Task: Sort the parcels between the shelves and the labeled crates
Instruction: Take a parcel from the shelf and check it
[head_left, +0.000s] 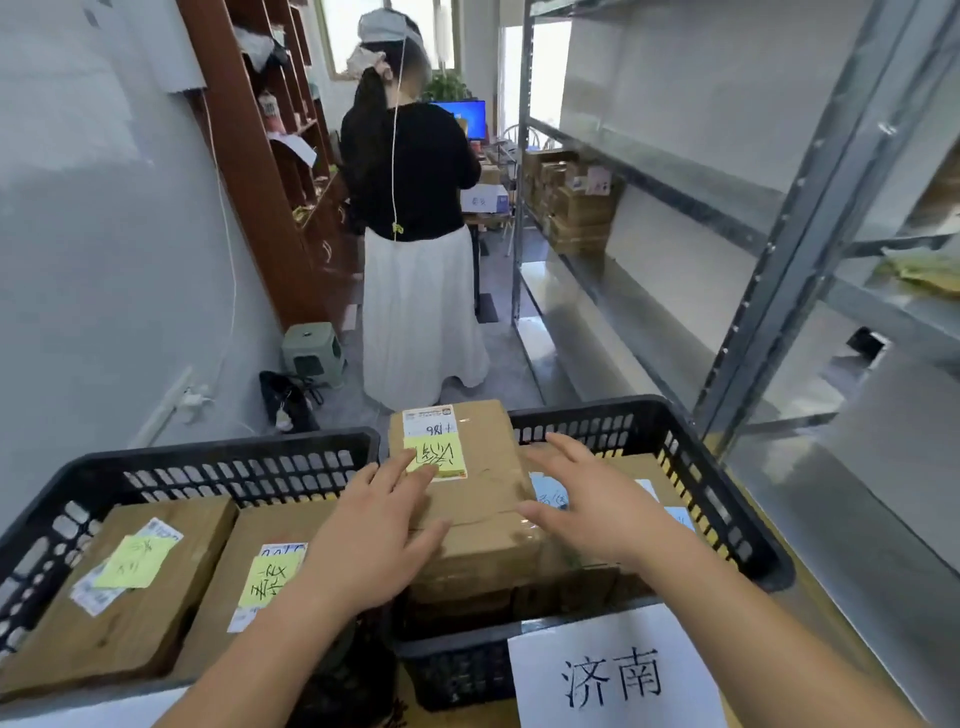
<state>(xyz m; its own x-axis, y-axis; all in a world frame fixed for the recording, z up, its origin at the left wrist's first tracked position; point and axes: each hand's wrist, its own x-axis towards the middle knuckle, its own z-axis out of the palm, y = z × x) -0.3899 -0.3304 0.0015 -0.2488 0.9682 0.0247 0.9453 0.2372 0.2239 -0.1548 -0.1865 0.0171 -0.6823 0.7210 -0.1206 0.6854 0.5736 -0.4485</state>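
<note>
**Taped carton over the 济南 crate: handling entry**

**Left hand** (375, 525): fingers straight and spread, lying flat on the top face of the taped cardboard parcel (467, 499), fingertips touching its yellow-green handwritten note (435, 456). Not curled round anything.

**Right hand** (576, 501): likewise flat and spread, at the parcel's right edge; whether the palm touches the carton or hovers just off it cannot be told.

**Parcel, position:** between the two hands, raised above the other cartons, sitting at the left wall of the right black crate (727, 499), which carries the white sign 济南 (615, 675) on its near wall.

**Parcel, handling (judged):** rigid corrugated box, wrapped in glossy clear tape, so the faces are likely slick under a flat palm. Probably light to moderate in weight. Corners look sound; no fragile mark readable. Best taken by the two long side faces, thumbs on top, fingers under the lower edges, rather than pressed from above. Keep the label side up.

**To the left of the left hand:** left black crate (156, 467) holding two flat cartons with yellow notes (136, 561).

**Under the right hand:** further parcels, one with a blue label (548, 493).

**Right of the right hand:** grey metal shelving (810, 218).

**Beyond both hands:** a person in a black top and white skirt (415, 249), facing away.
</note>
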